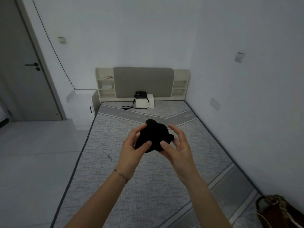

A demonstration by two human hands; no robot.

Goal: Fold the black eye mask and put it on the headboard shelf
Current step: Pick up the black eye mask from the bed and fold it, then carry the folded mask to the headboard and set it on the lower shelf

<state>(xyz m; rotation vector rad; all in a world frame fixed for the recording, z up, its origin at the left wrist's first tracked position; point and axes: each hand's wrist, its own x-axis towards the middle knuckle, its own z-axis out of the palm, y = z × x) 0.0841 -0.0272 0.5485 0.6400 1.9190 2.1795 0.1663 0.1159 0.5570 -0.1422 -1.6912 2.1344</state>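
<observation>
The black eye mask (153, 134) is bunched up in the air above the middle of the bare mattress, held between both hands. My left hand (133, 148) grips its left side with thumb on top and fingers behind. My right hand (176, 145) pinches its right side, where a bit of strap sticks out. The headboard (143, 82) stands at the far end of the bed, with white open shelves on its left (106, 87) and right (180, 87). The left shelf carries a small white and red item and a pale flat thing.
A black strap bag (140, 95) leans on a white box (145, 102) at the head of the grey mattress (115, 170). A brown bag (278, 211) lies at the bed's near right corner. A white nightstand (83, 104) and a grey door (21, 71) are left; a wall runs along the right.
</observation>
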